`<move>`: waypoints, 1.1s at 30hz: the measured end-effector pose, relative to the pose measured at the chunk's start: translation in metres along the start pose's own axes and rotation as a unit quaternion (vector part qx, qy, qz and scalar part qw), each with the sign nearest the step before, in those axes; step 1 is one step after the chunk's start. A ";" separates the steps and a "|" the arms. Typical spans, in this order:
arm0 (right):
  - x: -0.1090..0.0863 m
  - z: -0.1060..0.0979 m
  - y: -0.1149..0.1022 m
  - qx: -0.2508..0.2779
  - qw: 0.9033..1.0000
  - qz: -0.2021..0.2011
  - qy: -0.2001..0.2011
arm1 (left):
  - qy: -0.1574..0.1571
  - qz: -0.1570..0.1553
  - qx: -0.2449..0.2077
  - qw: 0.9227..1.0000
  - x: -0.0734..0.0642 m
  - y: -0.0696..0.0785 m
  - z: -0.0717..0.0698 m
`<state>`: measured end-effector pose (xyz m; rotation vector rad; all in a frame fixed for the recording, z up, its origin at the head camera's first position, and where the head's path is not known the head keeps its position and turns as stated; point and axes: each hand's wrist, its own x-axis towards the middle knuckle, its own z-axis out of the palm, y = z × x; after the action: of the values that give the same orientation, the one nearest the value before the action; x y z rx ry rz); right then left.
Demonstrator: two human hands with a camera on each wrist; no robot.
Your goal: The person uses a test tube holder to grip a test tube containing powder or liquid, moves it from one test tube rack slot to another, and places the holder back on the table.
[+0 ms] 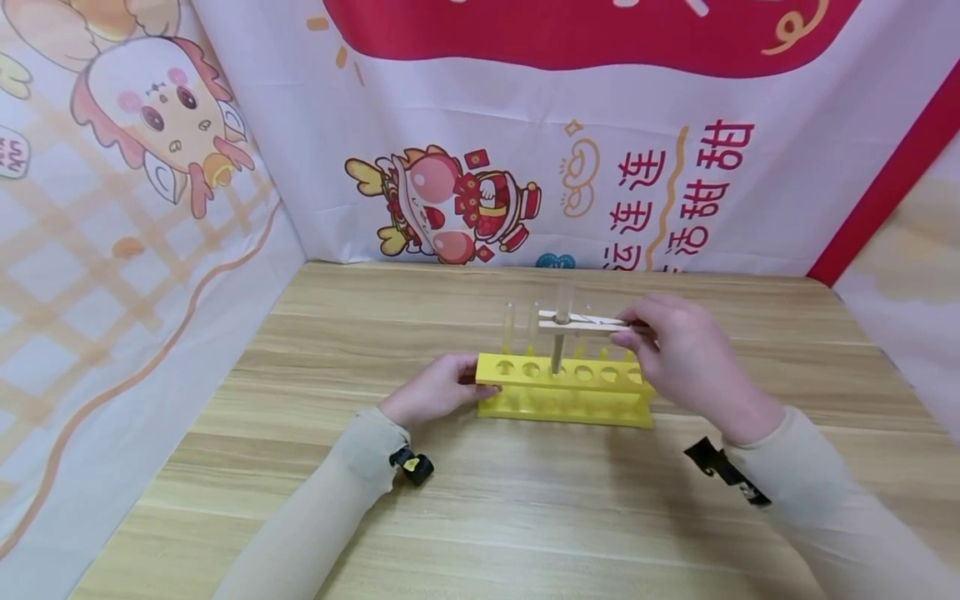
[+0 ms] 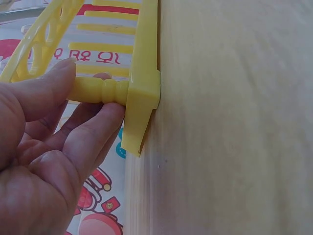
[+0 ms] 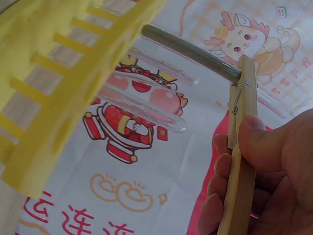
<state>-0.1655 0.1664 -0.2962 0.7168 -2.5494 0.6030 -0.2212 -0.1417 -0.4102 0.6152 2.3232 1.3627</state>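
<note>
Gripping wooden clamp (image 3: 240,164): right hand (image 1: 686,350). Clamp around dark-filled glass tube (image 3: 190,53), nearly upright, lower end over holes of yellow rack (image 1: 562,375). Left hand (image 1: 435,387) pinching post (image 2: 90,90) at rack's left end; rack resting on bench (image 1: 337,333). Clear tubes (image 1: 509,318) standing along rack's far side.

One pair long sleeves, plain, pale beige: left sleeve (image 1: 318,512), ending snugly at a bare left hand (image 1: 437,390), with small black fitting (image 1: 420,470), yellow-patched; right sleeve (image 1: 817,492), ending at a bare right hand (image 1: 692,357), with ragged-edged black strip (image 1: 720,467).
</note>
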 end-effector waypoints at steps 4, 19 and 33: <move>0.004 -0.009 -0.003 0.005 1.000 -0.004 0.020 | 0.001 -0.006 0.000 1.000 0.001 -0.001 0.000; 0.015 -0.018 -0.019 0.015 0.999 0.034 0.016 | -0.001 -0.002 -0.013 1.000 0.001 -0.002 0.001; 0.022 0.005 -0.019 0.048 0.999 0.001 0.026 | -0.003 0.008 0.002 1.000 0.001 -0.003 0.000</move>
<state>-0.1730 0.1403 -0.2841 0.7217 -2.4878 0.7383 -0.2224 -0.1426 -0.4127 0.6401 2.3206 1.3619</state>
